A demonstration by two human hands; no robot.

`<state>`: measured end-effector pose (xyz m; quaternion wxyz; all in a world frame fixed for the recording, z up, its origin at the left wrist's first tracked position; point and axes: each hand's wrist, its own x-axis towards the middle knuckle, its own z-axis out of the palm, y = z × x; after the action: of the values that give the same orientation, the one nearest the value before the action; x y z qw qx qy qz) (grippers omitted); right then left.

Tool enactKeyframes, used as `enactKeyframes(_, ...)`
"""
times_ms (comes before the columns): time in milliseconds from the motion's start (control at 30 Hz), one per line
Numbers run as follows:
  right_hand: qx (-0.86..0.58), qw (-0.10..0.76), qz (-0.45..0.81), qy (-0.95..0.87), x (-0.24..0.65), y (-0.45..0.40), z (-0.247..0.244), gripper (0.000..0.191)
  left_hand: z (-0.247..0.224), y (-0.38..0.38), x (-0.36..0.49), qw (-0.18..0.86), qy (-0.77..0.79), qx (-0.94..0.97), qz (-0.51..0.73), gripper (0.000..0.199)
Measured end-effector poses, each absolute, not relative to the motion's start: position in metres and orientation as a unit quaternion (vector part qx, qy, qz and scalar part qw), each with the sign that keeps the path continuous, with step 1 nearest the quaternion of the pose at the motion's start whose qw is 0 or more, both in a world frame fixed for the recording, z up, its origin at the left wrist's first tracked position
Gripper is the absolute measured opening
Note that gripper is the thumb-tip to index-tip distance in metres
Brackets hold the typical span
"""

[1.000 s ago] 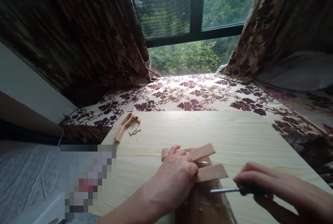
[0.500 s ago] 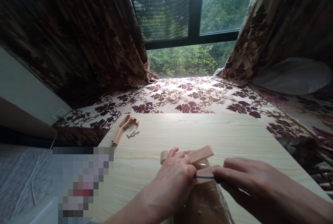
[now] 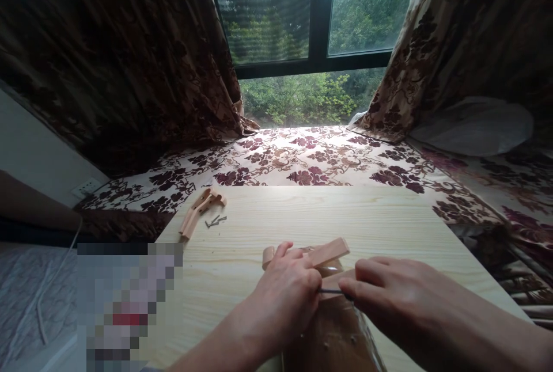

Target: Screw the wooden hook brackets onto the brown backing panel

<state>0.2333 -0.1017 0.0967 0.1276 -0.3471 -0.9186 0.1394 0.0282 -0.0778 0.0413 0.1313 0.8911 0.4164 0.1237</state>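
Near the table's front, my left hand is closed around a joined piece of light wood, whose two arms stick out to the right. My right hand grips a thin dark metal rod, like a screwdriver shaft; its handle is mostly hidden in the fingers. The rod's tip meets the wood beside my left fingers, which hide the contact. Beneath both hands lies a brown block wrapped in clear film.
Another angled wooden piece with holes lies at the table's back left, with several small screws beside it. The pale wooden table meets a flowered window seat. A blurred patch covers the left edge.
My right hand has moved slightly left, nearer my left hand, and less of the rod shows between them. The whole view has shifted a little.
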Motion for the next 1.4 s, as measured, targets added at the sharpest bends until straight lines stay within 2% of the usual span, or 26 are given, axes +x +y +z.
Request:
enactKeyframes(233,-0.319,0.079,0.081,-0.941,0.217,-0.098,0.115,0.023,0.048,-0.078,0.030,0.137,0.415,0.893,0.104,0.020)
enactKeyframes(400,-0.296,0.053,-0.008,-0.954,0.202,-0.090,0.112,0.014,0.055,-0.079,0.031,0.145,0.417,0.893,0.092,0.019)
enactKeyframes(600,-0.268,0.032,0.027,-0.963,0.196,-0.081,0.122,0.013,0.061,-0.081,0.032,0.151,0.421,0.890,0.085,0.017)
enactKeyframes(933,-0.270,-0.012,0.013,-0.963,0.202,-0.073,0.129,0.016,0.065,-0.085,0.030,0.140,0.424,0.889,0.106,0.010)
enactKeyframes(1000,-0.278,-0.047,0.010,-0.959,0.200,-0.073,0.132,0.013,0.069,-0.092,0.020,0.136,0.420,0.888,0.129,0.011)
enactKeyframes(1067,-0.285,-0.081,0.009,-0.955,0.198,-0.073,0.137,0.012,0.070,-0.103,0.006,0.141,0.422,0.872,0.204,0.022)
enactKeyframes(1133,-0.289,-0.086,0.012,-0.953,0.196,-0.074,0.141,0.014,0.064,-0.116,-0.010,0.106,0.430,0.846,0.297,0.026)
enactKeyframes(1200,-0.296,-0.094,0.019,-0.951,0.194,-0.074,0.145,0.016,0.053,-0.127,-0.023,0.082,0.456,0.823,0.327,0.032)
enactKeyframes(1300,-0.288,-0.109,0.026,-0.951,0.191,-0.073,0.150,0.014,0.032,-0.138,-0.033,0.108,0.485,0.790,0.361,0.041)
enactKeyframes(1400,-0.265,-0.105,0.023,-0.958,0.187,-0.072,0.148,0.012,0.021,-0.140,-0.031,0.171,0.547,0.718,0.395,0.038)
